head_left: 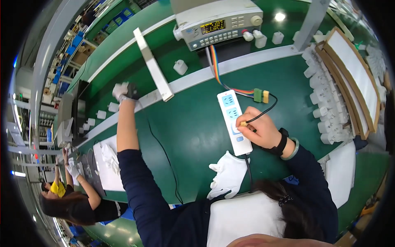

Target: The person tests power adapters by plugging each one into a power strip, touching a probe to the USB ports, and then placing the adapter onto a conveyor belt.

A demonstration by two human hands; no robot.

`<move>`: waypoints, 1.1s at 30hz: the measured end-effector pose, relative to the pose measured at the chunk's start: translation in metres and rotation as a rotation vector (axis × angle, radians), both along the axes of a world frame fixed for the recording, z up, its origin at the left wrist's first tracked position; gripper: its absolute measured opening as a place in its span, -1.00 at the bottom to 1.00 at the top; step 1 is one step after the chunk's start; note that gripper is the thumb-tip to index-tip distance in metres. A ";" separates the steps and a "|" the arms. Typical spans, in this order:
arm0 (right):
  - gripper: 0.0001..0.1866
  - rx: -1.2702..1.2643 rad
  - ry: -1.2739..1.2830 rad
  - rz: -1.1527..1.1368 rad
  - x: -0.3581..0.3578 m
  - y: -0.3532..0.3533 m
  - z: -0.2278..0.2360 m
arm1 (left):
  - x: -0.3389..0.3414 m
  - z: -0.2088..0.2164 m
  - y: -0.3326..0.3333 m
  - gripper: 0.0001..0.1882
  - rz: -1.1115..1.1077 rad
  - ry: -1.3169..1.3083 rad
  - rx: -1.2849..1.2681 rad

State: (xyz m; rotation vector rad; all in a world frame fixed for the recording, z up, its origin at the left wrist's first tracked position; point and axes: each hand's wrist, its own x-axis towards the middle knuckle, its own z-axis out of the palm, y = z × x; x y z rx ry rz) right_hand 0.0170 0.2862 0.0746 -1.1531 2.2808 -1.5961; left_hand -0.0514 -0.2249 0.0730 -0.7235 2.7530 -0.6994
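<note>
Yellow connector (243,123) on a black, curving cable (263,114), above a white power strip (243,147).
Head view: the bare right hand (263,128) pinches this small end between thumb and fingers; the gloved left hand (120,90) is at a dark object (132,91), its grip impossible to tell.

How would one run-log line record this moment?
left hand: gloved, at dark object | right hand: bare, pinching yellow connector over power strip | white glove: on bench

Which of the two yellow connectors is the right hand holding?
The right hand pinches the yellow connector over the white power strip; the other yellow connector, farther off, sits against the green block, untouched by fingers.
</note>
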 end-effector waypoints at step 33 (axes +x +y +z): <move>-0.89 -0.096 0.045 0.055 -0.003 -0.007 -0.006 | 0.048 -0.039 0.289 -0.48 -0.808 0.592 1.881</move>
